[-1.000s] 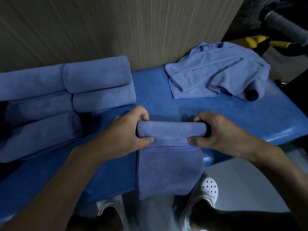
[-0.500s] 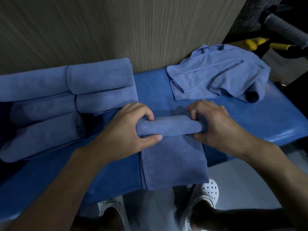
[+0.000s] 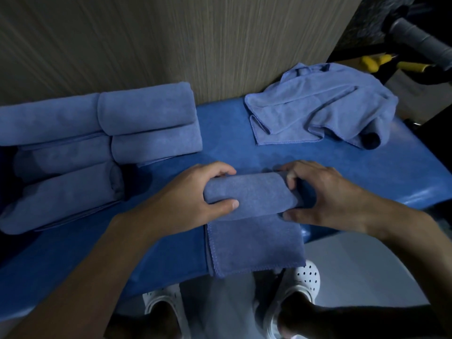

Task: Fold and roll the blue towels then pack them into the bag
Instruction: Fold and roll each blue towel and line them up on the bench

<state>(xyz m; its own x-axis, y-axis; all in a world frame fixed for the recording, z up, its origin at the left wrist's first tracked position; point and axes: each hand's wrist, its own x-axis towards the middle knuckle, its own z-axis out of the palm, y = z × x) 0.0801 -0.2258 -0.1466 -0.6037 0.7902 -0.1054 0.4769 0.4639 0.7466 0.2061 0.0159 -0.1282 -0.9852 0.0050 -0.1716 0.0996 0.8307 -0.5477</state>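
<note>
A blue towel [image 3: 252,194] lies partly rolled at the front middle of the blue table [image 3: 220,133]. Its flat unrolled tail [image 3: 254,245] hangs over the table's front edge. My left hand [image 3: 188,199] grips the roll's left end, thumb on the near side and fingers curled over the top. My right hand [image 3: 327,194] grips the right end the same way. Several rolled blue towels [image 3: 144,123] are stacked at the left. A loose crumpled blue towel [image 3: 325,106] lies at the back right. No bag is in view.
A wood-grain wall panel [image 3: 195,40] stands right behind the table. Dark equipment with yellow handles [image 3: 371,63] sits beyond the right end. My white perforated shoes [image 3: 303,280] show on the grey floor below the front edge.
Both hands have rolled the towel toward the wall, so the roll has grown thicker. The hanging tail has shortened and been drawn up onto the table.
</note>
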